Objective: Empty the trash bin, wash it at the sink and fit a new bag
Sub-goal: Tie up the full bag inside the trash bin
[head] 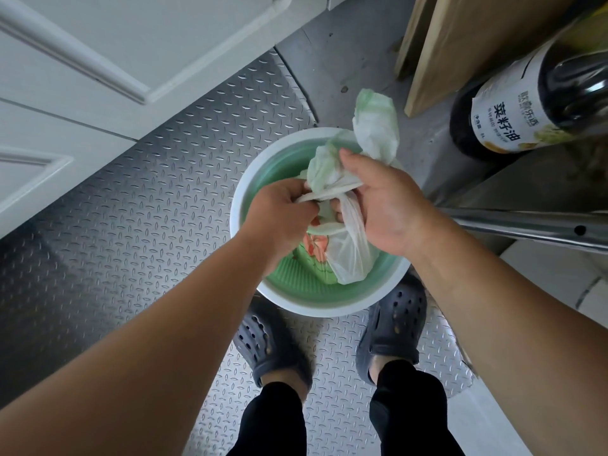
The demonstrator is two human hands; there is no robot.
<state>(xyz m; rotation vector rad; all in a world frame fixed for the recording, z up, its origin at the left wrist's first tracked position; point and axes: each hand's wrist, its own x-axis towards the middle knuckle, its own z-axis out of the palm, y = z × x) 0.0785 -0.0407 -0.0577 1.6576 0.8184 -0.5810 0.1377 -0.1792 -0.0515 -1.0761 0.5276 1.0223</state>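
A round trash bin (286,301) with a white rim and green inside stands on the floor between my feet. A thin white-green plastic bag (348,255) sits in it, with orange trash showing through. My left hand (279,215) pinches a twisted strip of the bag over the bin's middle. My right hand (385,205) grips the bunched bag handles, and one loose flap (375,123) sticks up past the bin's far rim. The two strips cross between my hands like a knot.
The floor is embossed metal plate (148,199). A white panelled door (98,60) is at the upper left. A large dark oil bottle (533,103) and wooden boards (460,44) stand at the upper right, a metal bar (526,225) at the right. My dark clogs (391,327) flank the bin.
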